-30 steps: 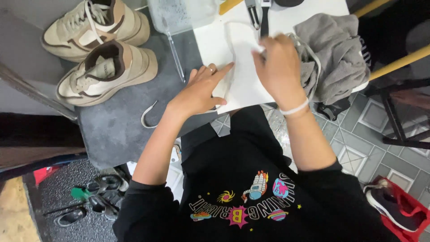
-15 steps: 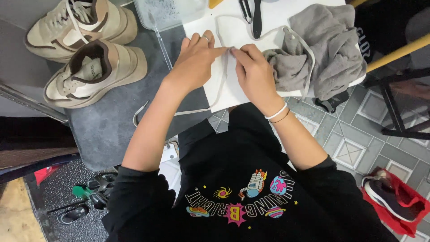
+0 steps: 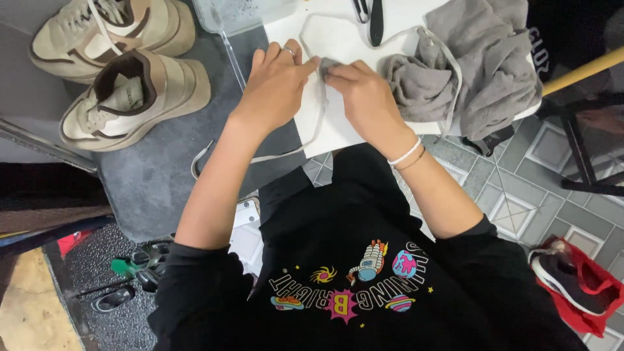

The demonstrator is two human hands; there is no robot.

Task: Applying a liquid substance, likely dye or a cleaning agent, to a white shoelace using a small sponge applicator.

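Grey cloth (image 3: 330, 65) is being pinched around a white shoelace (image 3: 316, 123) between left hand (image 3: 276, 84) and right hand (image 3: 364, 97); the lace is trailing over the surface's (image 3: 338, 32) near edge, toward the left hand's side

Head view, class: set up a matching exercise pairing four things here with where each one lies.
Things:
1. shoelace
2. grey towel
3. beige sneakers
4. scissors

Places:
A. upper left, on the dark grey mat
B. top edge of the white sheet
C. pinched between both hands
D. bunched on the right of the white sheet

Pairs: 1-C, 2-D, 3-A, 4-B
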